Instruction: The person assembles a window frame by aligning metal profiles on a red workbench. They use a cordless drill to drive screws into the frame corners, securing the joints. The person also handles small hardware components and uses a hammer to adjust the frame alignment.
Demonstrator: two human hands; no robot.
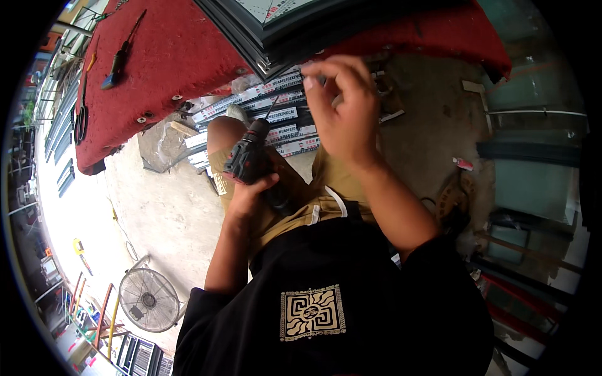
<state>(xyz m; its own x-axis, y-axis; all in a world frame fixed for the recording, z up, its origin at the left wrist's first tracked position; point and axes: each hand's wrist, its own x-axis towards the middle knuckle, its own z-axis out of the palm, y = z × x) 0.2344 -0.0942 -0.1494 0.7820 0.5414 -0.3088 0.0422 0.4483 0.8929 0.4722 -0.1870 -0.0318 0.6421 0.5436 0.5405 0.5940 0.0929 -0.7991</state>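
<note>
My left hand (256,189) is wrapped round the grip of a black and dark red cordless drill (246,158). The drill is held over my lap, and its thin bit points up and away from me. My right hand (346,108) is raised at the right of the drill, its thumb and fingers bent together in a pinch. Whatever it may hold is too small to make out. Just beyond its fingertips juts the corner of a dark metal-framed panel (276,47), which lies on a red cloth-covered bench (182,53).
A brush (116,67) and black-handled scissors (81,122) lie on the bench's left part. Below the bench are stacked dark profiles (295,131) with printed white film. A round fan (148,299) stands lower left. Glass panes (533,188) lean at the right.
</note>
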